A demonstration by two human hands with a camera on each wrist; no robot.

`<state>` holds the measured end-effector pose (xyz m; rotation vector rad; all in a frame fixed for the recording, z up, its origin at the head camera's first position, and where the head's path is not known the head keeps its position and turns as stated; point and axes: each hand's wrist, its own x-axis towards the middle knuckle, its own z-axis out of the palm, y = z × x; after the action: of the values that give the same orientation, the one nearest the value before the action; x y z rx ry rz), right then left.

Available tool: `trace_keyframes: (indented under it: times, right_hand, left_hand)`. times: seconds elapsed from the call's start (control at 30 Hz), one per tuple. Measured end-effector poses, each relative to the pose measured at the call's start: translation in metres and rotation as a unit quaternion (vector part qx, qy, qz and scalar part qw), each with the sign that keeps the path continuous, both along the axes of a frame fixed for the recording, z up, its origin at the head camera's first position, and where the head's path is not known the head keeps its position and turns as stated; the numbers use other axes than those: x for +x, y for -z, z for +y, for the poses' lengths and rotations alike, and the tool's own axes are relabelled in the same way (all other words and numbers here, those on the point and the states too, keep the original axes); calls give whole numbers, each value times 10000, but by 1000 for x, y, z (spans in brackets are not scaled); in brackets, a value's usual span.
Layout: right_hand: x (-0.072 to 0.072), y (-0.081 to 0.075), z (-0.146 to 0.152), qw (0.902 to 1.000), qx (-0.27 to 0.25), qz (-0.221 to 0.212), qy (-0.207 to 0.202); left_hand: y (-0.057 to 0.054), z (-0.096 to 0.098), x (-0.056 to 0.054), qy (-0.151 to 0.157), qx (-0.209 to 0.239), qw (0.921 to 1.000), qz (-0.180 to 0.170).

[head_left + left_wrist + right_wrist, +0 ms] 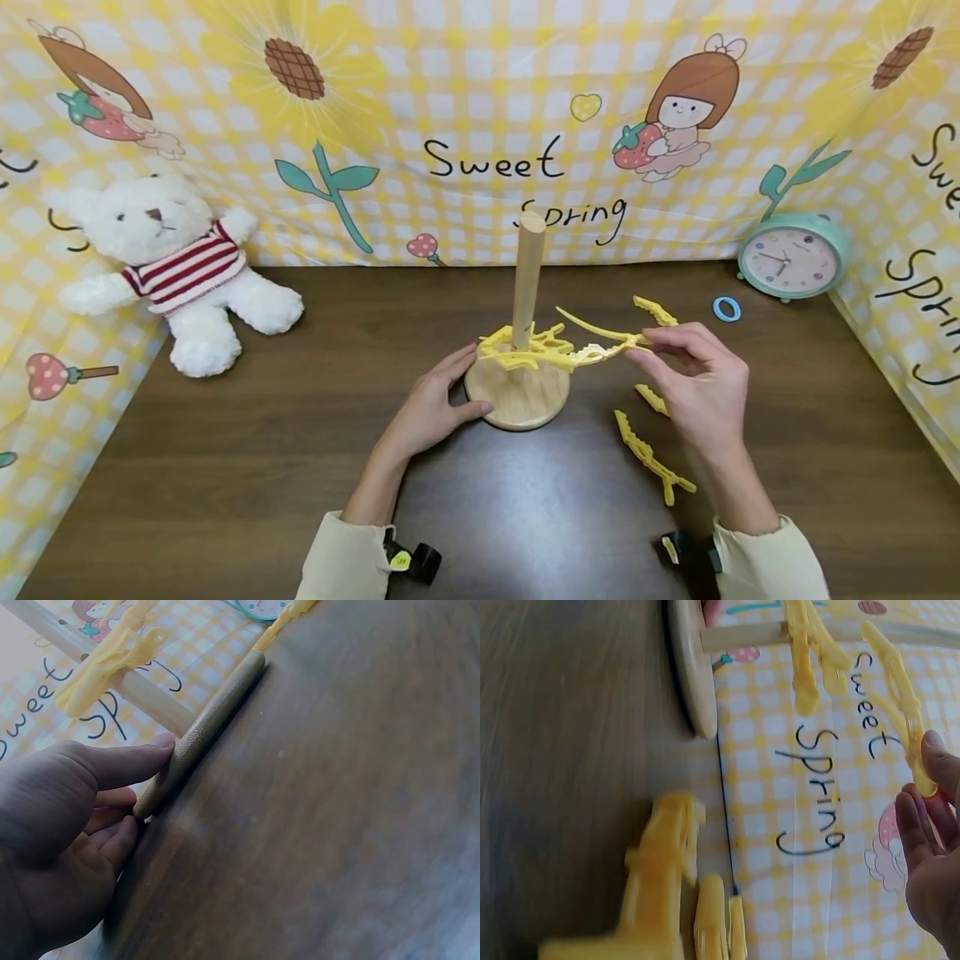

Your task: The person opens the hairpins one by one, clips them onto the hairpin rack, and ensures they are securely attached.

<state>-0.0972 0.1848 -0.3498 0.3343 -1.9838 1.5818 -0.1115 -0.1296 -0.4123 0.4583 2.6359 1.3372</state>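
A round wooden base [517,402] with an upright wooden post [528,279] stands mid-table. My left hand [435,408] grips the base's left edge, thumb on top and fingers at its rim, as the left wrist view shows. Several yellow hair clips [498,354] sit around the post above the base. To their right, my right hand [708,392] pinches the tail end of another yellow hair clip [596,327]. Its two long arms are spread and point toward the post. In the right wrist view this held clip [904,694] appears apart from the clips at the post.
Loose yellow hair clips lie on the table near my right hand: one in front [643,454], one partly hidden [651,400], one behind [655,311]. Further back are a blue ring [726,308] and a green alarm clock [795,257]. A white teddy bear [187,275] sits at left.
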Motion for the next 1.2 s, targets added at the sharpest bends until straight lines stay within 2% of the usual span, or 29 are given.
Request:
trace_keyframes:
  times: [0.33,0.8,1.2]
  right_hand:
    - [-8,-1,-32,9986,-223,334,-352]
    - [-17,5,-58,9981,206,398,-424]
    - [-18,3,-67,9956,749,509,-222]
  left_hand:
    - [0,0,0,-27,-15,10000,-13]
    - [0,1,0,-35,10,10000,65]
    - [1,1,0,-2,70,9999,136]
